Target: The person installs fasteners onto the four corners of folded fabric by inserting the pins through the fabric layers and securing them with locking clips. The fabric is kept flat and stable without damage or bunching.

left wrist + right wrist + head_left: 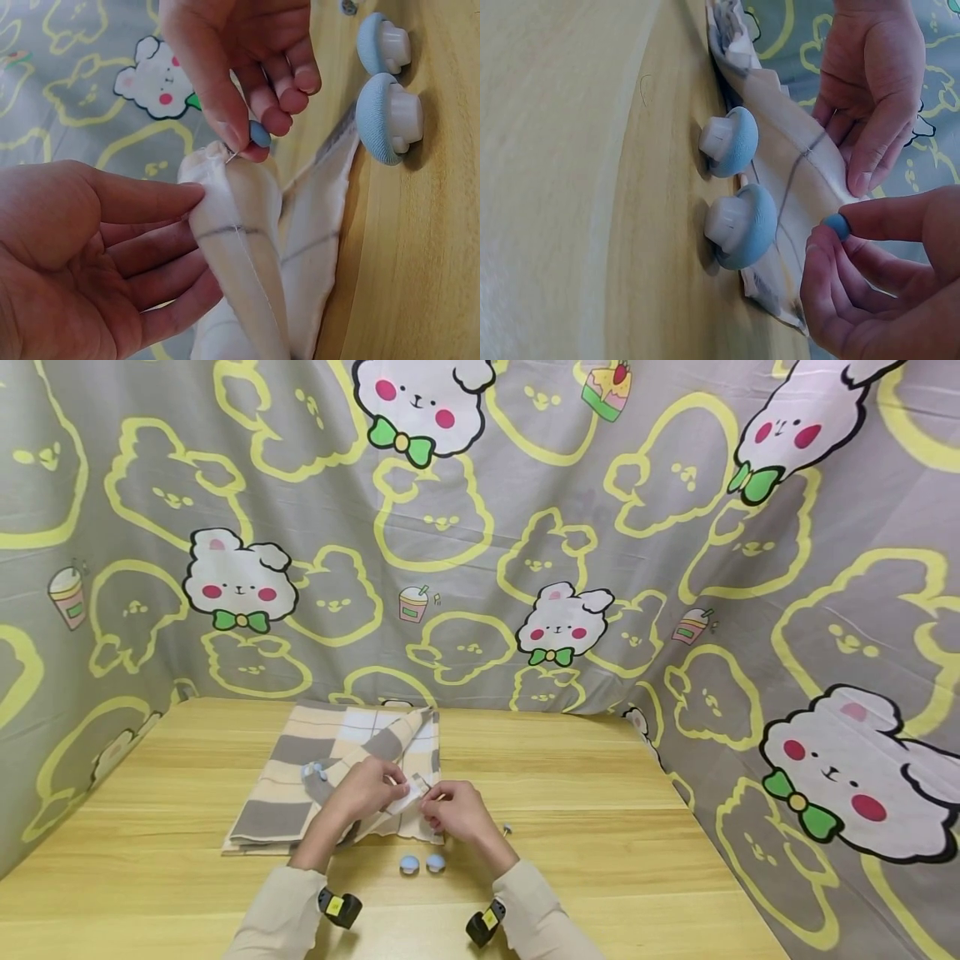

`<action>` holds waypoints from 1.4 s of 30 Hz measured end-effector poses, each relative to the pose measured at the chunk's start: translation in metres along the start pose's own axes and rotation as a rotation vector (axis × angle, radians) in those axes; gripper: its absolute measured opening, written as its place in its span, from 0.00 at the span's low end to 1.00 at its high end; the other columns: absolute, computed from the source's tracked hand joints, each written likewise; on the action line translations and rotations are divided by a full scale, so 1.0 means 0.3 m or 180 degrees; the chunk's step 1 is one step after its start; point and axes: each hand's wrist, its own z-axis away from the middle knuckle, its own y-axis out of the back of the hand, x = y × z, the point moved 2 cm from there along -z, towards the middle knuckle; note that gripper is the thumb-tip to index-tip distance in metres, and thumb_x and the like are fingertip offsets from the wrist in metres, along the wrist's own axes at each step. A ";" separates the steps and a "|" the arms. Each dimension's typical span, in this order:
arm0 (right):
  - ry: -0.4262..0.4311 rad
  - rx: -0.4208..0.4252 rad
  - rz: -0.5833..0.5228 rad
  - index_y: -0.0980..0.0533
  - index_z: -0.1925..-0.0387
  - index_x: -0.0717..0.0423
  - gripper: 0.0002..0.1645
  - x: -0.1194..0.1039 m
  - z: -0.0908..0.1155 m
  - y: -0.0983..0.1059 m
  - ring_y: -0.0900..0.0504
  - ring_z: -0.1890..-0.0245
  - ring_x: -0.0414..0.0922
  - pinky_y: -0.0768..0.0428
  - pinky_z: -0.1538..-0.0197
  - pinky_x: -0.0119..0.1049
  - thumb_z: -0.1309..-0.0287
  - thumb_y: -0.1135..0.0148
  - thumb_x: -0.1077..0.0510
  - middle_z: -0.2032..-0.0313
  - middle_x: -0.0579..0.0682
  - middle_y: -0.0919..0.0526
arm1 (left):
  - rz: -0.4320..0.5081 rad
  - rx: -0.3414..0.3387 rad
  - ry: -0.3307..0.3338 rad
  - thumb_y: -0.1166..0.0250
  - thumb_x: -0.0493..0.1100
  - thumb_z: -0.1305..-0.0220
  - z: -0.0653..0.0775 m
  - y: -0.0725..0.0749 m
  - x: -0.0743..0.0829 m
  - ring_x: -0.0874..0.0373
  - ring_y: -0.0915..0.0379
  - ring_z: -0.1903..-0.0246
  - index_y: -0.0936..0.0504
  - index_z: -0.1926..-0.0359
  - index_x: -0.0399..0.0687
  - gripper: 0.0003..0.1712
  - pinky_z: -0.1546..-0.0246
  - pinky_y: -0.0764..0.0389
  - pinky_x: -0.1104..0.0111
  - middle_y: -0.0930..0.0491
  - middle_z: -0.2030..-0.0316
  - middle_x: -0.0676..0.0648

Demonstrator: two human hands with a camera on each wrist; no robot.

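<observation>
A plaid cloth (273, 817) in beige, grey and white lies on the table with one part lifted. My left hand (367, 789) pinches the lifted edge between thumb and fingers, as the left wrist view shows. Close by, my right hand (456, 810) pinches a small pin with a blue head (260, 134). Its thin metal shaft meets the bunched corner of the cloth; how deep it goes I cannot tell. Two light-blue mushroom-shaped clips (736, 142) with white stems sit on the table just in front of the cloth.
Another small blue-headed pin (507, 830) stands on the wooden table (585, 860) right of my right hand. Light-blue pieces (313, 772) rest on the cloth left of my left hand. A patterned curtain (465, 527) hangs behind and along both sides.
</observation>
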 end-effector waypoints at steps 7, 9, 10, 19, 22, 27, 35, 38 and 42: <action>-0.0046 0.0032 -0.0116 0.21 0.74 0.65 0.04 0.001 -0.003 -0.001 0.24 0.81 0.41 0.20 0.75 0.35 0.47 0.37 0.66 0.80 0.52 0.21 | 0.0058 -0.0012 0.0005 0.34 0.39 0.42 -0.001 0.000 0.007 0.56 0.27 0.83 0.16 0.71 0.43 0.04 0.81 0.31 0.68 0.23 0.84 0.48; -0.0065 0.0031 -0.0148 0.21 0.74 0.65 0.04 0.004 -0.005 -0.003 0.23 0.82 0.41 0.20 0.75 0.36 0.47 0.37 0.66 0.81 0.53 0.21 | 0.0074 -0.0017 -0.0012 0.34 0.40 0.43 -0.002 0.001 0.010 0.56 0.27 0.83 0.16 0.71 0.42 0.05 0.81 0.30 0.68 0.23 0.83 0.48; -0.0079 0.0025 -0.0176 0.21 0.74 0.65 0.04 0.006 -0.006 -0.004 0.23 0.82 0.41 0.20 0.75 0.36 0.47 0.37 0.66 0.81 0.53 0.21 | 0.0083 -0.0021 -0.0019 0.33 0.39 0.43 -0.002 0.001 0.011 0.56 0.26 0.83 0.17 0.72 0.43 0.04 0.81 0.30 0.67 0.22 0.83 0.48; -0.0163 -0.0075 -0.0538 0.22 0.70 0.70 0.06 0.009 -0.007 -0.006 0.21 0.81 0.43 0.18 0.73 0.41 0.44 0.40 0.67 0.78 0.61 0.18 | 0.0115 -0.0045 -0.0132 0.34 0.43 0.41 -0.001 0.004 0.025 0.59 0.31 0.86 0.18 0.75 0.46 0.08 0.83 0.34 0.68 0.26 0.88 0.48; -0.0194 -0.0094 -0.0593 0.22 0.70 0.70 0.07 0.009 -0.007 -0.004 0.21 0.80 0.44 0.18 0.72 0.41 0.44 0.41 0.67 0.77 0.62 0.17 | 0.0094 -0.0005 -0.0133 0.37 0.47 0.36 -0.003 0.005 0.023 0.60 0.34 0.87 0.20 0.79 0.45 0.16 0.83 0.36 0.69 0.28 0.89 0.49; -0.0255 -0.0150 -0.0670 0.22 0.68 0.70 0.07 0.018 -0.014 -0.003 0.20 0.79 0.45 0.18 0.71 0.41 0.43 0.41 0.66 0.76 0.61 0.17 | 0.0200 0.0039 -0.0059 0.39 0.45 0.35 -0.007 0.003 0.017 0.58 0.30 0.84 0.20 0.80 0.43 0.17 0.81 0.33 0.68 0.26 0.87 0.51; -0.0308 -0.0226 -0.0825 0.23 0.67 0.70 0.07 0.019 -0.016 -0.001 0.19 0.77 0.45 0.17 0.67 0.42 0.45 0.40 0.66 0.72 0.62 0.16 | 0.0284 -0.0068 0.0083 0.30 0.43 0.44 -0.014 -0.002 0.022 0.56 0.24 0.78 0.16 0.71 0.45 0.06 0.76 0.26 0.66 0.20 0.77 0.49; -0.0330 -0.0233 -0.0922 0.24 0.66 0.71 0.08 0.018 -0.016 0.001 0.19 0.77 0.45 0.17 0.66 0.43 0.46 0.40 0.67 0.73 0.62 0.16 | 0.0252 -0.0113 0.0070 0.29 0.43 0.46 -0.015 -0.004 0.021 0.57 0.24 0.77 0.16 0.70 0.45 0.07 0.75 0.25 0.66 0.19 0.76 0.50; -0.0355 -0.0242 -0.0998 0.24 0.67 0.72 0.07 0.019 -0.020 -0.001 0.19 0.77 0.44 0.17 0.66 0.42 0.46 0.41 0.67 0.74 0.61 0.16 | 0.0246 -0.0118 0.0066 0.28 0.42 0.48 -0.015 -0.003 0.020 0.58 0.24 0.77 0.16 0.71 0.45 0.07 0.75 0.25 0.66 0.20 0.77 0.50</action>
